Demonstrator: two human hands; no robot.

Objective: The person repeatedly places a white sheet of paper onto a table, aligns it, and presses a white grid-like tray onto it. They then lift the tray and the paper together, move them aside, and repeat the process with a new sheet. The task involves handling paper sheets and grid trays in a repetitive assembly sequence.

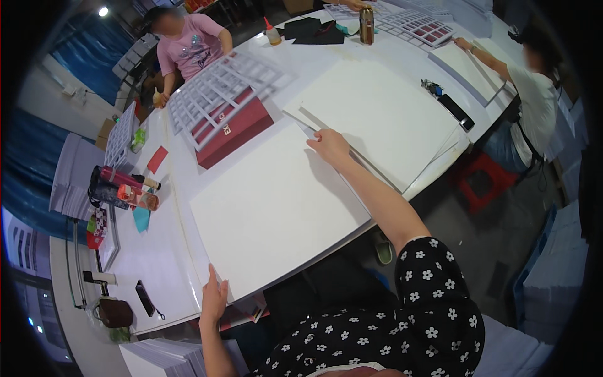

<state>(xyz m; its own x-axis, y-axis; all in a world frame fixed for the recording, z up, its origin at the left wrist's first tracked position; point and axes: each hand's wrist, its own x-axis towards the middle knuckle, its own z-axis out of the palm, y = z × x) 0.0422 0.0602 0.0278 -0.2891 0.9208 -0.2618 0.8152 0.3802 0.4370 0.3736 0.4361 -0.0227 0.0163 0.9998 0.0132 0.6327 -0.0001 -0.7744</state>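
Note:
A large white board (282, 201) lies in front of me on the white table, its near edge overhanging the table's front. My left hand (214, 298) is at its near left corner, fingers along the side edge and thumb close to the corner. At the far right corner, my right hand (330, 151) is closed on the edge with curled fingers. To the right, right beside that hand, more white boards (383, 119) lie stacked slightly askew. Beyond the board sits a dark red box (235, 129), partly covered by a white grid frame (220, 94).
Across the table a person in pink (193, 44) is beside the grid frame; another person (534, 94) handles white panels at the right. A glue bottle (272, 32), metal flask (366, 25) and black phone (455, 112) stand or lie around. Drink bottles (135, 196) are at left.

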